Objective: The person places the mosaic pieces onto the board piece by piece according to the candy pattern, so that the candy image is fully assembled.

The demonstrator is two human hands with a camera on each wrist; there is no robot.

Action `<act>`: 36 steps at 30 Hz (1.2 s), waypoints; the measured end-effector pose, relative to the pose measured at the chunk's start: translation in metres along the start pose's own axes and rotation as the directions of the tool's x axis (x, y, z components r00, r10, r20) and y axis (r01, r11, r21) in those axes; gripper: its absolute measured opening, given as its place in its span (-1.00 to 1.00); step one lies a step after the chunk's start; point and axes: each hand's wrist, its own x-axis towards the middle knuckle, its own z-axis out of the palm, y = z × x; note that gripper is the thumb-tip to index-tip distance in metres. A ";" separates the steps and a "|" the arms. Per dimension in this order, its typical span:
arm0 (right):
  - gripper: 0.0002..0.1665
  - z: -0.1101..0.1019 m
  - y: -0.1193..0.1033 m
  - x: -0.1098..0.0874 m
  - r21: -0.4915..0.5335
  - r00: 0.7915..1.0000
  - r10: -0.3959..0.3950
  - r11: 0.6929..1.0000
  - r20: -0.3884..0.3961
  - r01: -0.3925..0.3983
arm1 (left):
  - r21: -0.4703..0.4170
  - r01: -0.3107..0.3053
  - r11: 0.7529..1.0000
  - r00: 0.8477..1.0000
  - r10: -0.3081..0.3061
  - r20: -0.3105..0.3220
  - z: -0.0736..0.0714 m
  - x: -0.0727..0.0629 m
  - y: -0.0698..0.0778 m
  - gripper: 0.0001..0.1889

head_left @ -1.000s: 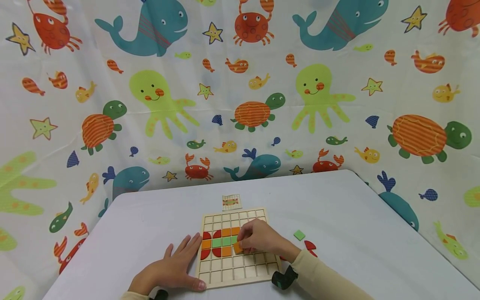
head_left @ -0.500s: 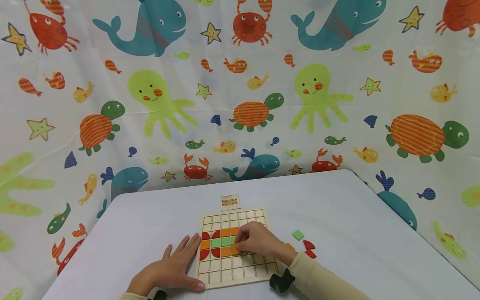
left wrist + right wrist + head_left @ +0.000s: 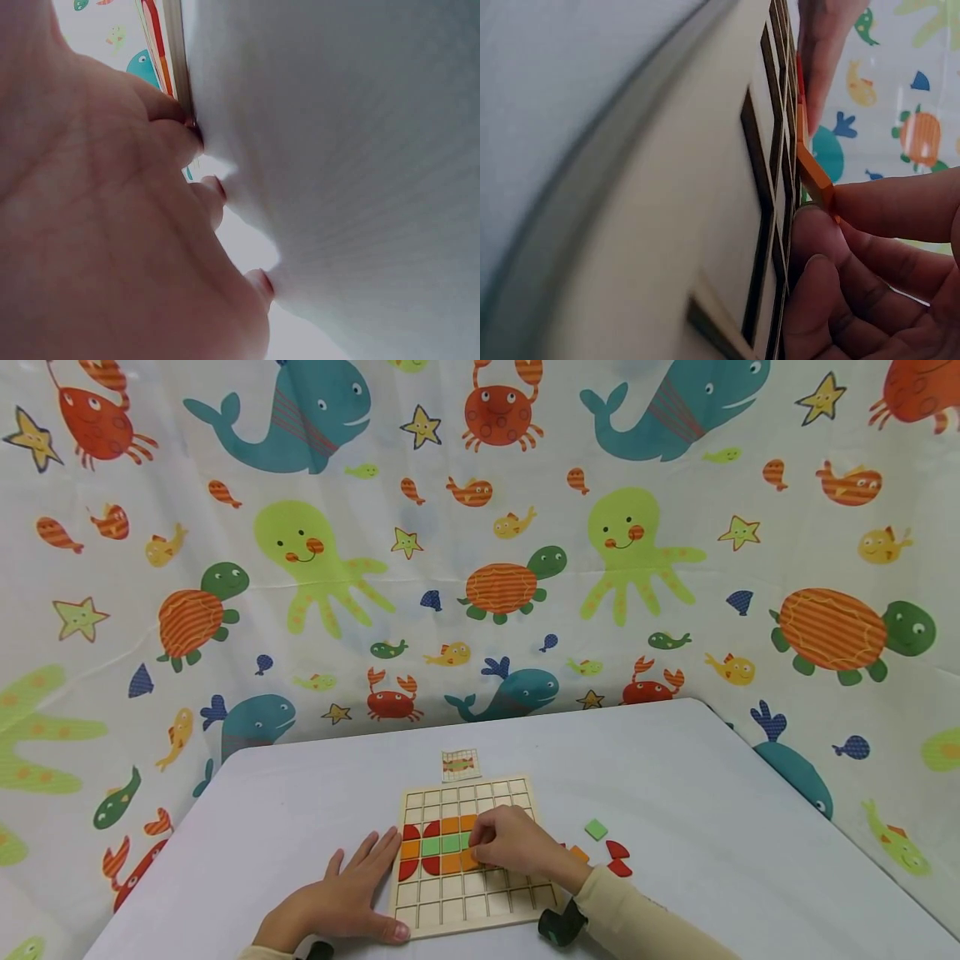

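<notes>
A wooden grid board (image 3: 431, 913) lies on the white table. Red quarter-round, orange and green square tiles fill part of its left and middle cells. My right hand (image 3: 517, 839) is over the board and pinches an orange square tile (image 3: 815, 174) by one edge. In the right wrist view that tile tilts against the grid; in the head view the fingers partly cover it. My left hand (image 3: 337, 893) rests spread on the table, fingertips and thumb touching the board's left side and near corner.
Behind the board lies a small pattern card (image 3: 460, 765). Right of it are a loose green tile (image 3: 596, 829), red quarter-round pieces (image 3: 617, 850) and an orange tile (image 3: 579, 853), partly behind my right wrist. A sea-animal curtain (image 3: 420, 543) hangs behind the table.
The orange tile in my right hand has gone from tilted above the grid to lower, beside the other orange tile in its row. My left hand has stayed in place.
</notes>
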 end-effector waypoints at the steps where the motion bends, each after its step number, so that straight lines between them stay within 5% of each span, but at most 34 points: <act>1: -0.90 0.000 0.000 0.000 -0.006 1.000 -0.003 1.000 0.002 0.003 | -0.002 0.001 1.000 1.000 -0.001 0.000 0.000 0.000 0.000 0.42; 20: -0.88 0.002 0.003 0.002 -0.081 0.998 -0.062 0.995 0.008 0.062 | 0.009 0.004 1.000 1.000 -0.004 0.000 0.000 0.000 0.001 0.41; 36: -0.93 -0.007 0.001 0.002 -0.115 0.987 -0.102 0.986 0.126 0.117 | 0.006 0.002 1.000 1.000 -0.002 -0.001 0.000 -0.001 0.001 0.42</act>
